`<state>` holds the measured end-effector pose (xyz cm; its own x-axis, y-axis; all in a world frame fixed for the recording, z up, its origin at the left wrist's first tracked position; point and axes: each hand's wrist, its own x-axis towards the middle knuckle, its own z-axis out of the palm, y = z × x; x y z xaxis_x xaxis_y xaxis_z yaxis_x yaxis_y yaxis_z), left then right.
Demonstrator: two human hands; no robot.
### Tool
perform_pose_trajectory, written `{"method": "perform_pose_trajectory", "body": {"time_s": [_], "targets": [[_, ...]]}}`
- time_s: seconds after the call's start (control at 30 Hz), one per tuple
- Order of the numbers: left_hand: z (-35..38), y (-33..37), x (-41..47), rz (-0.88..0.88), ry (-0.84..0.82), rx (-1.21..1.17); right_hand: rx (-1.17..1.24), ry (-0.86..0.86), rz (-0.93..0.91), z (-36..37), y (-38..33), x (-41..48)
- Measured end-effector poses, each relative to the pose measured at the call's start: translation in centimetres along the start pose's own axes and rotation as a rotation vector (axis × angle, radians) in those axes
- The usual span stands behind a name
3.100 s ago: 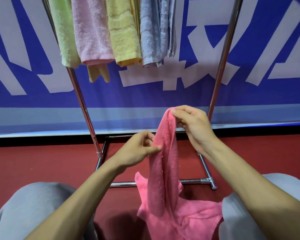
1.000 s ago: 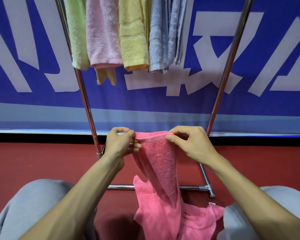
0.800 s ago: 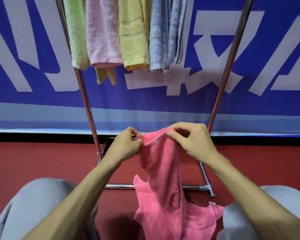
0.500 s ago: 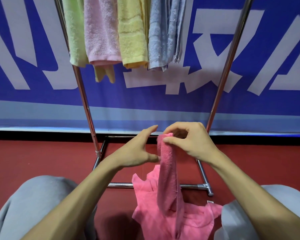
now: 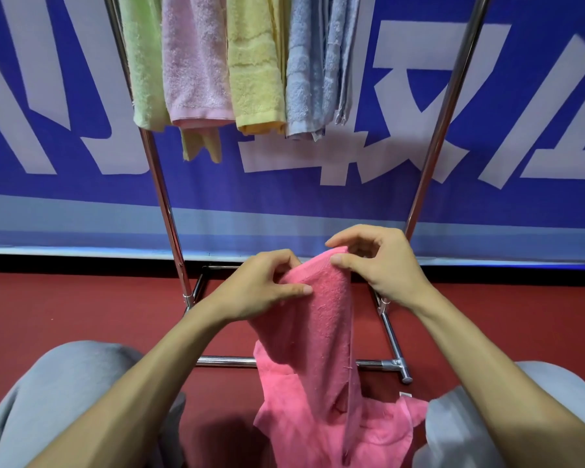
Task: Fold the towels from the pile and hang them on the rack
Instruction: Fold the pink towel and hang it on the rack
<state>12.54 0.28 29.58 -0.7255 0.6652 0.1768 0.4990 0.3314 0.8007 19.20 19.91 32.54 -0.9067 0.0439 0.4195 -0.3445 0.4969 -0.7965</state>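
- A person's left hand [image 5: 257, 292] and right hand [image 5: 385, 265] pinch the top edge of a pink towel [image 5: 318, 332], fingers [image 5: 294, 289] curled on the cloth.
- The towel hangs before the rack [image 5: 164, 197], its lower part bunched between the knees.
- Pastel towels [image 5: 196, 62] hang above.
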Motion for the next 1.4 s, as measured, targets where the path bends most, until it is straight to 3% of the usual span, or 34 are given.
{"method": "perform_pose_trajectory", "body": {"time_s": [0.27, 0.5, 0.7, 0.9, 1.0, 1.23, 1.33, 1.4], "targets": [[-0.7, -0.2, 0.0, -0.067, 0.117, 0.382, -0.302, 0.221, 0.074, -0.4, 1.8, 0.6], [-1.5, -1.1, -0.2, -0.104, 0.114, 0.599, -0.553, 0.206, 0.1, -0.3, 3.1, 0.1], [-1.9, -0.6, 0.0, -0.166, 0.296, 0.424, -0.593, 0.239, 0.157, -0.2, 3.0, 0.1], [-1.8, -0.3, 0.3, -0.188, 0.359, -0.294, -0.549, 0.285, 0.138, -0.6, 3.7, 0.5], [-2.0, 0.6, 0.4, -0.176, 0.415, -0.258, -0.579, 0.244, 0.164, -0.5, 3.8, 0.8], [-5.4, 6.1, 2.6, -0.053, 0.604, -0.084, -0.252, 0.444, 0.188, -2.4, -3.5, 5.1], [-7.5, 8.5, 5.3, -0.042, 0.671, -0.095, 0.145, 0.487, 0.292, -3.9, -7.2, 8.0], [-8.8, 10.5, 6.8, -0.079, 0.699, -0.174, 0.274, 0.486, 0.37, -4.5, -8.9, 9.4]]}}
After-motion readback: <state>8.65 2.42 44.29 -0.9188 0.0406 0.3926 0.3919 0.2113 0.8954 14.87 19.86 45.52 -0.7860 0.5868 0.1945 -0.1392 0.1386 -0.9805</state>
